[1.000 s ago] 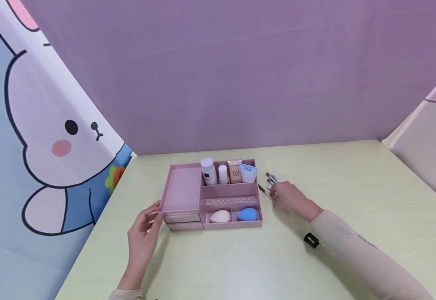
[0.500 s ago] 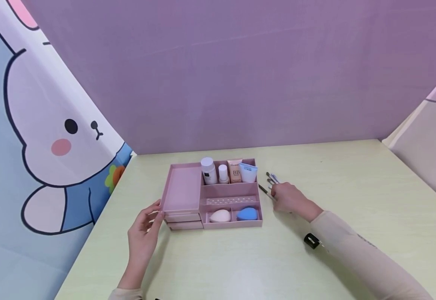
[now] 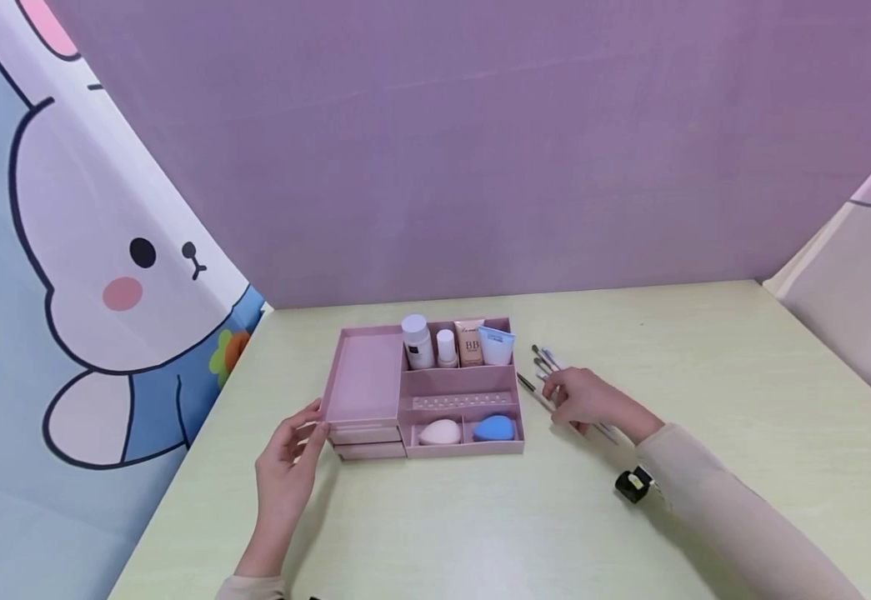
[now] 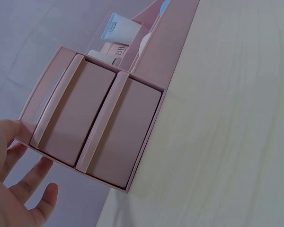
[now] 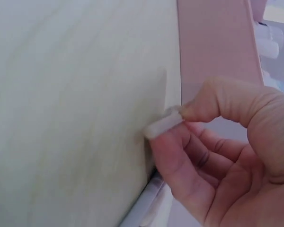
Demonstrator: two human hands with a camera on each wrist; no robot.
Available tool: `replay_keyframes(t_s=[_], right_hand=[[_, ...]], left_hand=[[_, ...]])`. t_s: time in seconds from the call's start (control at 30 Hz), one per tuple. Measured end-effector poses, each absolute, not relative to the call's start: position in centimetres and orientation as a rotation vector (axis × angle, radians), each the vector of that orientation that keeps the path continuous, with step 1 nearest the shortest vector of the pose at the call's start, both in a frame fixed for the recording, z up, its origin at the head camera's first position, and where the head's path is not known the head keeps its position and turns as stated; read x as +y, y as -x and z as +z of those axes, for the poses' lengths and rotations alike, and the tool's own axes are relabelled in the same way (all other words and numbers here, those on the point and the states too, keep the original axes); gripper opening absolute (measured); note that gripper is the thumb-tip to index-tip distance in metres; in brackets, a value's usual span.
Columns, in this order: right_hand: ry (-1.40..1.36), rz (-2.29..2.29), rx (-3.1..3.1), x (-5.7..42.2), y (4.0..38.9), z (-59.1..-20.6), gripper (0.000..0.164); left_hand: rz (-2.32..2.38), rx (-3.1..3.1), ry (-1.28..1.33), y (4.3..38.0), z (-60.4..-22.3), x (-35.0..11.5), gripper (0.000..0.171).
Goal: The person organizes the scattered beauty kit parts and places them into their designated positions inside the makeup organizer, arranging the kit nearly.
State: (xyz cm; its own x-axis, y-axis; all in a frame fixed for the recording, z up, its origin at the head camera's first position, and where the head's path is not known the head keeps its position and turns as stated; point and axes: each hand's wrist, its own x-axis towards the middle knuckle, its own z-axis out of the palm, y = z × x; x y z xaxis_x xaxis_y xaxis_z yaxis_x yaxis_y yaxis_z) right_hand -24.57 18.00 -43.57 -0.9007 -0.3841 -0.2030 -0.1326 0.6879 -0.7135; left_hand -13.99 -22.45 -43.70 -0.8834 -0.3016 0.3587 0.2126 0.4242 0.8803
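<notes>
A pink makeup organizer [image 3: 363, 379] stands mid-table. My left hand [image 3: 288, 458] rests at its front left corner, thumb and fingertips touching the edge; in the left wrist view the other fingers [image 4: 35, 177] spread loosely beside the wall. To the right of the organizer, my right hand [image 3: 581, 396] is low over several slim makeup brushes [image 3: 545, 358] on the table. In the right wrist view, thumb and forefinger pinch the pale end of a makeup brush [image 5: 163, 125]; the rest of it is hidden. More handles [image 5: 144, 203] lie under the hand.
The organizer holds a white bottle [image 3: 418, 346], a small white-capped bottle [image 3: 446, 348], a BB tube [image 3: 469, 344], a light blue tube [image 3: 496, 346], a pale sponge [image 3: 440, 432] and a blue sponge [image 3: 493, 428]. Two drawers [image 4: 75, 113] face front. A purple backdrop [image 3: 480, 167] rises behind.
My right hand has shifted slightly right and turned, showing more of the brushes and a handle end behind it. My left hand and the organizer stay in place.
</notes>
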Motion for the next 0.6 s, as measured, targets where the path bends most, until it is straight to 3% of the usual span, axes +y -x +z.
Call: replay_keyframes(t_s=[0.6], right_hand=[[0.496,-1.52,2.173,19.8,24.0,-42.3,0.045]], left_hand=[[-1.475,-2.225,-0.079,14.0,-43.8,-22.6,0.022]])
